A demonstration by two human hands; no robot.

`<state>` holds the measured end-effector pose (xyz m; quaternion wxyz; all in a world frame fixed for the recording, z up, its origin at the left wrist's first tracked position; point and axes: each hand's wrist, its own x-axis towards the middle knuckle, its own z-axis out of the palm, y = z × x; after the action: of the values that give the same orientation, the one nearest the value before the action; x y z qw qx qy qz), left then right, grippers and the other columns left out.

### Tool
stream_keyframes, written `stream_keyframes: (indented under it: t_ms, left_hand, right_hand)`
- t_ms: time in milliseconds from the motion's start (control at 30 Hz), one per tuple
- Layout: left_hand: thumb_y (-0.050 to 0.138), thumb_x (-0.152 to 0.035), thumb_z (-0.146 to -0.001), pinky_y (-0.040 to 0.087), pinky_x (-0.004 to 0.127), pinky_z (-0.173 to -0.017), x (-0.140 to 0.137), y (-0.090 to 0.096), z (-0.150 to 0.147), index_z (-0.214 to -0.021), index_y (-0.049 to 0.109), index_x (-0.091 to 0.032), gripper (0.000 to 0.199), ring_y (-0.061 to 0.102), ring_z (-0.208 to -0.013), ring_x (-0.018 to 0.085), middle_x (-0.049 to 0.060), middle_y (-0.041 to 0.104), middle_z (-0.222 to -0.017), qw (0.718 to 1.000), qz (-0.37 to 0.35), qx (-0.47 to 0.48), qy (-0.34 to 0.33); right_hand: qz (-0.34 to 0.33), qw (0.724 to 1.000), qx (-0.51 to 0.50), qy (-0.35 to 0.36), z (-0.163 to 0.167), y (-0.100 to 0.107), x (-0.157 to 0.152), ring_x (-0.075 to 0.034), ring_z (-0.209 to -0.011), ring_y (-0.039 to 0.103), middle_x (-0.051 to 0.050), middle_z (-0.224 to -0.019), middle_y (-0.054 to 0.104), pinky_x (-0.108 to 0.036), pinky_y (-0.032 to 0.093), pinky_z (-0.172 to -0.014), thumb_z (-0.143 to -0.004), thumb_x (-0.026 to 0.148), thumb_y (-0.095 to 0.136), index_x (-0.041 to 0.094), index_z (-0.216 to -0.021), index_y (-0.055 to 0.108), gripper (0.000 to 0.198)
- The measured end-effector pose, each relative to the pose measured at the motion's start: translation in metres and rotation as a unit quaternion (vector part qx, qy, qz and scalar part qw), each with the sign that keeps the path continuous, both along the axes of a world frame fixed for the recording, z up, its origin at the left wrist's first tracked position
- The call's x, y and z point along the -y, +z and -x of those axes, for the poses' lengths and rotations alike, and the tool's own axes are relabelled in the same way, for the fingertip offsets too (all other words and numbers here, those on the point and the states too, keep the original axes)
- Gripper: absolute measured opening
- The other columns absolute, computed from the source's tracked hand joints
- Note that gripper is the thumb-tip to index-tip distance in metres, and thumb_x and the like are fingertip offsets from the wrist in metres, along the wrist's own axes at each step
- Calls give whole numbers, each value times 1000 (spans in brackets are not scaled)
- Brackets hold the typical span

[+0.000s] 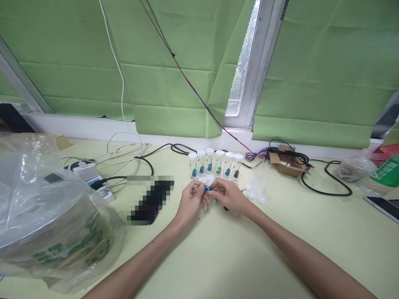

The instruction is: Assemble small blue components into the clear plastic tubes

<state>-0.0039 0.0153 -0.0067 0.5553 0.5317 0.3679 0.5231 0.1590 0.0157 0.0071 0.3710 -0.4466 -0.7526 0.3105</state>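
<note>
My left hand [193, 198] and my right hand [228, 195] meet over the middle of the table, fingers pinched on a small shiny blue metallic piece [207, 189] between them. Its exact kind is too small to make out. Just beyond my fingers stands a group of clear tubes with white caps [219, 154], several of them upright, with small blue, green or dark pieces on thin wires inside. Close to my right hand lie loose clear plastic tubes or caps [257, 189]. A small dark thing [226, 208] rests under that hand.
A pixelated dark phone [152, 203] lies left of my hands. Further left are a bagged clear container [71, 232] and a power strip [104, 189] with cables. At the back right sits an open cardboard box [288, 164]; another phone [385, 207] lies at the right edge.
</note>
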Motion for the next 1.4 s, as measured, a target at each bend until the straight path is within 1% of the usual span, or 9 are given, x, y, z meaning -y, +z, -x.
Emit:
stream_keyframes:
  t_ms: [133,333,533,633,733,800,1000,1100,1400]
  left_hand:
    - [63,-47,-83,43,22,-44,1,1,0,-78,53,-19,30,54,-45,12,-2,58,-54,1000,-2,-8,-8]
    - [62,-47,-83,43,23,-45,1,2,0,-78,53,-20,29,55,-48,13,-1,59,-55,1000,-6,-13,-21]
    - [65,-49,-81,43,23,-43,2,4,-1,-78,55,-20,31,56,-48,14,-1,60,-57,1000,-2,-15,-17]
    - [64,-48,-81,43,23,-44,3,4,-1,-78,54,-20,30,55,-47,13,-1,60,-57,1000,-6,-11,-13]
    - [63,-46,-83,43,23,-45,3,3,-1,-77,53,-20,29,53,-45,12,-3,57,-54,1000,-14,-12,-4]
    - [62,-46,-84,43,22,-45,2,3,-1,-77,52,-20,28,53,-45,11,-3,57,-54,1000,-13,-14,1]
    - [61,-45,-85,42,22,-45,0,0,0,-79,52,-20,27,54,-46,11,-2,58,-56,1000,-9,-18,1]
    - [60,-45,-85,42,22,-45,0,0,0,-79,52,-20,28,53,-46,11,-2,58,-56,1000,-11,-21,-4]
    - [58,-45,-87,44,24,-45,2,3,0,-80,50,-20,28,55,-49,13,-1,59,-56,999,-20,-22,-29]
  right_hand:
    - [-1,1000,5,13,0,0,1,-12,-56,49,1,-67,60,-24,37,-54,-92,37,52,19,-76,56,24]
    - [-16,999,38,25,-1,2,1,-12,-53,50,0,-60,60,-25,38,-56,-99,44,40,19,-64,53,44]
    - [11,999,27,29,1,-1,0,-14,-54,54,-1,-58,60,-25,41,-58,-100,52,30,19,-61,54,56]
    - [14,1000,16,21,1,-1,0,-13,-54,53,0,-60,59,-25,40,-56,-99,53,32,19,-65,54,53]
    - [15,1000,-2,12,0,0,1,-12,-58,52,1,-73,62,-24,39,-55,-93,49,50,20,-83,57,31]
    - [13,1000,-8,11,0,1,1,-12,-59,52,1,-81,62,-24,39,-55,-87,44,61,21,-92,57,23]
    - [8,1000,-4,9,0,0,1,-11,-56,48,2,-71,58,-23,36,-53,-86,37,61,20,-84,56,18]
    - [6,1000,3,15,0,0,1,-11,-54,47,3,-65,56,-24,35,-53,-90,35,55,20,-78,55,19]
    - [-16,999,36,28,0,2,1,-11,-53,50,1,-59,59,-24,38,-59,-100,40,38,18,-62,52,46]
